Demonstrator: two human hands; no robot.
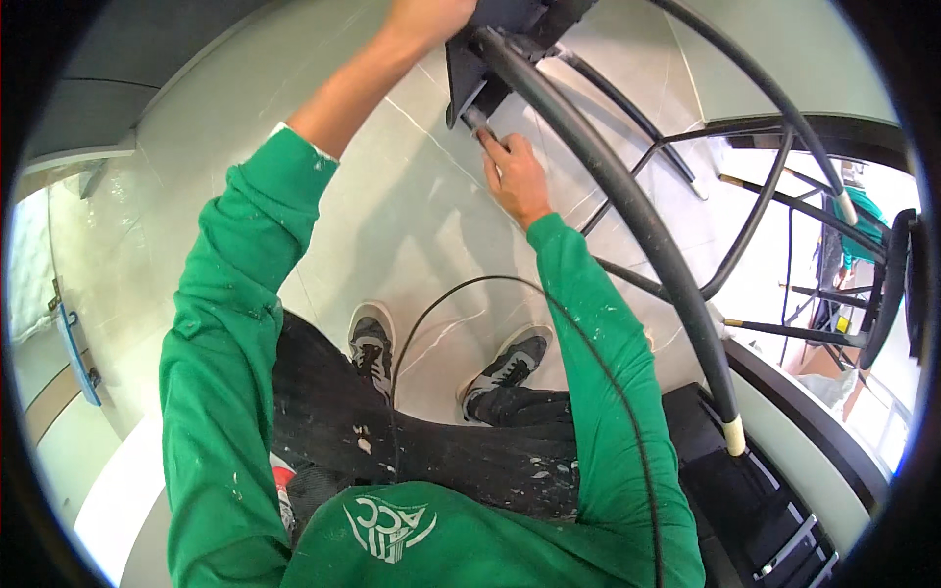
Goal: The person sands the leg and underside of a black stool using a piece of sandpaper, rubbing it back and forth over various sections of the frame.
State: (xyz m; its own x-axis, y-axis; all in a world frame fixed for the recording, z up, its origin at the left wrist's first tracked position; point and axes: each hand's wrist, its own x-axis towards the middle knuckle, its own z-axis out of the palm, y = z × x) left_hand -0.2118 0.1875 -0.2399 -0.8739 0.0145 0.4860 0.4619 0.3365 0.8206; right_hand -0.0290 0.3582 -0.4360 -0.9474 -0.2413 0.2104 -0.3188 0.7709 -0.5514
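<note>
right hand (pixel 517 181): pinching short grey piece (pixel 477 121) at black flat panel (pixel 464 73) edge | left hand (pixel 431 18): near panel, can't tell grip

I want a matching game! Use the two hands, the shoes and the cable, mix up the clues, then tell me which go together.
Things:
1. left hand
2. right hand
3. shoes
4. cable

Clues:
A. on the pale floor
B. holding a small greyish thing by a black panel
C. thin and curving over the right sleeve
D. cut off by the picture's top edge

Pairs: 1-D, 2-B, 3-A, 4-C
</note>
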